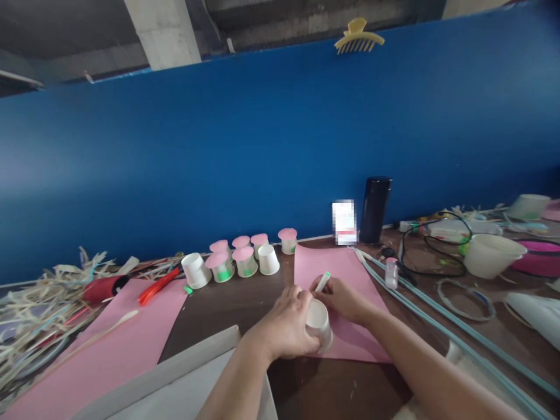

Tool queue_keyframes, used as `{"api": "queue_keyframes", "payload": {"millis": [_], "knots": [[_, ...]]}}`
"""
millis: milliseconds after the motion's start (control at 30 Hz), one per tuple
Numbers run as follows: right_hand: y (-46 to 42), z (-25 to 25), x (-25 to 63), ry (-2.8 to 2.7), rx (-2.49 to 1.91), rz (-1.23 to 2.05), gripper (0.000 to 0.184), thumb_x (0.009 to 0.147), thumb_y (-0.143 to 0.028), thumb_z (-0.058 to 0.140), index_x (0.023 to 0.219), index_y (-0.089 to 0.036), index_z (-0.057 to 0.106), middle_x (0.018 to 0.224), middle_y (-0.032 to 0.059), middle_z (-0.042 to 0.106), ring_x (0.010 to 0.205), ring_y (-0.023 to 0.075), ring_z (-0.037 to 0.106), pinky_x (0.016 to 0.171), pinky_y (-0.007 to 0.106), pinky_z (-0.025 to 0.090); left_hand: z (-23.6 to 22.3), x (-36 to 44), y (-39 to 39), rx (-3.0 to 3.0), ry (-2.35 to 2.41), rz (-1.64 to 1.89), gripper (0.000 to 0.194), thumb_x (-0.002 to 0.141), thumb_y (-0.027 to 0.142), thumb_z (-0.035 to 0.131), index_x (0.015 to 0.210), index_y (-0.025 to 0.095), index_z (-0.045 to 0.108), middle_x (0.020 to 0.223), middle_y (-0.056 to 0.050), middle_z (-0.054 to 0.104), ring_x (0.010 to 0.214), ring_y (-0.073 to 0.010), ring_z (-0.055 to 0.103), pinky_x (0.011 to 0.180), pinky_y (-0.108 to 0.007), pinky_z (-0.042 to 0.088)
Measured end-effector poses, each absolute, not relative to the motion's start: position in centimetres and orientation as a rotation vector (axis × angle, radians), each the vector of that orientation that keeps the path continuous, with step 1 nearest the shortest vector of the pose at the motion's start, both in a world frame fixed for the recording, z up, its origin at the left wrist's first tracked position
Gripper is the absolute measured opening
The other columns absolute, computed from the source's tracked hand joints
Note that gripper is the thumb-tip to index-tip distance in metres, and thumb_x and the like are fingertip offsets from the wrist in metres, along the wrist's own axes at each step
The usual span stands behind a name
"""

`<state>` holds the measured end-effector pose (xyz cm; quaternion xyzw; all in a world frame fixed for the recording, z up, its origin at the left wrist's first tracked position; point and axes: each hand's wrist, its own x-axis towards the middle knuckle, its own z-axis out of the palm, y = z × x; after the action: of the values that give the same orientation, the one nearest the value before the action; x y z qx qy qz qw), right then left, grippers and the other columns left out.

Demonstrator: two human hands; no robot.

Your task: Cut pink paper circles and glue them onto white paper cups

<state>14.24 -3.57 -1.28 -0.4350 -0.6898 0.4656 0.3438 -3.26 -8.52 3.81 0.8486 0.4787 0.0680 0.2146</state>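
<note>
My left hand [291,324] is wrapped round an upturned white paper cup [321,329], which rests on the near part of a pink paper sheet [359,344]. Just beyond the cup, my right hand [341,298] grips a white marker with a green end [322,282]. That marker stands tilted, and its lower tip is hidden behind my fingers and the cup. Further back stand several upturned cups, most topped with pink paper discs [242,253] and some showing green marks. A plain white cup [196,270] is at the left of this group, with a small green cap [188,289] beside it.
An open white box [170,379] lies at front left. Behind it are red-handled scissors [158,287] on another pink sheet [131,332] and a heap of strips [35,315]. Pale blue strips [433,303], a black bottle [376,210] and a white bucket [492,256] occupy the right.
</note>
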Motion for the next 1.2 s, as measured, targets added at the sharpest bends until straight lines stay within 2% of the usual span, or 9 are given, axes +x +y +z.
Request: {"api": "queue_keyframes", "payload": {"millis": [100, 233, 400, 800, 867, 1000, 1133, 1200], "knots": [[-3.4, -1.6, 14.2, -1.807, -1.144, 1.186, 0.018, 0.076, -0.034, 0.057, 0.069, -0.017, 0.058, 0.058, -0.0028, 0.056, 0.054, 0.0117, 0.048, 0.051, 0.023, 0.037, 3.7, -3.3, -8.5, 2.354, 1.323, 0.193, 0.046, 0.064, 0.038, 0.058, 0.106, 0.025, 0.043, 0.111, -0.006, 0.044, 0.112, -0.027, 0.041, 0.092, -0.039, 0.041], [-3.2, -2.1, 14.2, -1.83, -1.205, 1.171, 0.026, 0.075, -0.036, 0.058, 0.058, -0.017, 0.052, 0.051, -0.0044, 0.05, 0.049, 0.0098, 0.042, 0.046, 0.022, 0.031, 3.9, -3.3, -8.4, 2.359, 1.311, 0.197, 0.045, 0.064, 0.038, 0.058, 0.105, 0.024, 0.043, 0.111, -0.006, 0.044, 0.111, -0.027, 0.042, 0.092, -0.04, 0.041], [-2.9, -2.4, 14.1, -1.828, -1.3, 1.148, 0.033, 0.072, -0.042, 0.06, 0.054, -0.018, 0.046, 0.05, -0.0056, 0.044, 0.05, 0.0088, 0.036, 0.044, 0.022, 0.025, 4.1, -3.3, -8.6, 2.348, 1.321, 0.207, 0.043, 0.065, 0.04, 0.058, 0.103, 0.025, 0.043, 0.11, -0.006, 0.044, 0.11, -0.0268, 0.043, 0.09, -0.04, 0.042], [-3.2, -2.0, 13.9, -1.753, -1.379, 1.204, 0.04, 0.066, -0.049, 0.065, 0.049, -0.017, 0.048, 0.044, -0.0064, 0.041, 0.045, 0.0076, 0.034, 0.041, 0.021, 0.025, 4.2, -3.2, -8.6, 2.356, 1.325, 0.188, 0.042, 0.064, 0.039, 0.058, 0.1, 0.023, 0.044, 0.11, -0.006, 0.045, 0.111, -0.0264, 0.043, 0.091, -0.038, 0.041], [-3.2, -1.9, 13.9, -1.717, -1.358, 1.198, 0.039, 0.068, -0.05, 0.064, 0.051, -0.016, 0.053, 0.044, -0.0056, 0.044, 0.044, 0.0081, 0.037, 0.042, 0.022, 0.027, 4.0, -3.2, -8.5, 2.361, 1.32, 0.186, 0.045, 0.064, 0.039, 0.058, 0.104, 0.024, 0.043, 0.111, -0.007, 0.045, 0.112, -0.0261, 0.042, 0.093, -0.038, 0.04], [-3.1, -0.8, 14.9, -1.579, -1.333, 1.119, 0.036, 0.071, -0.051, 0.062, 0.068, -0.015, 0.065, 0.045, -0.005, 0.047, 0.042, 0.0086, 0.04, 0.041, 0.022, 0.029, 3.9, -3.3, -8.4, 2.35, 1.324, 0.161, 0.05, 0.066, 0.047, 0.058, 0.108, 0.024, 0.044, 0.114, -0.007, 0.045, 0.114, -0.0283, 0.041, 0.093, -0.041, 0.04], [-3.4, 0.6, 16.6, -1.41, -1.276, 1.039, 0.039, 0.07, -0.054, 0.064, 0.081, -0.017, 0.064, 0.049, -0.006, 0.044, 0.041, 0.0079, 0.037, 0.038, 0.021, 0.027, 4.2, -3.3, -8.5, 2.331, 1.326, 0.141, 0.047, 0.065, 0.046, 0.06, 0.104, 0.024, 0.046, 0.114, -0.007, 0.045, 0.114, -0.0291, 0.041, 0.092, -0.04, 0.04], [-3.8, 1.2, 17.1, -1.35, -1.23, 1.026, 0.041, 0.07, -0.056, 0.063, 0.081, -0.017, 0.062, 0.053, -0.0053, 0.045, 0.041, 0.0069, 0.036, 0.036, 0.021, 0.025, 4.4, -3.3, -8.5, 2.316, 1.333, 0.126, 0.048, 0.065, 0.045, 0.061, 0.105, 0.024, 0.046, 0.114, -0.007, 0.045, 0.115, -0.0291, 0.041, 0.092, -0.04, 0.041]]}}
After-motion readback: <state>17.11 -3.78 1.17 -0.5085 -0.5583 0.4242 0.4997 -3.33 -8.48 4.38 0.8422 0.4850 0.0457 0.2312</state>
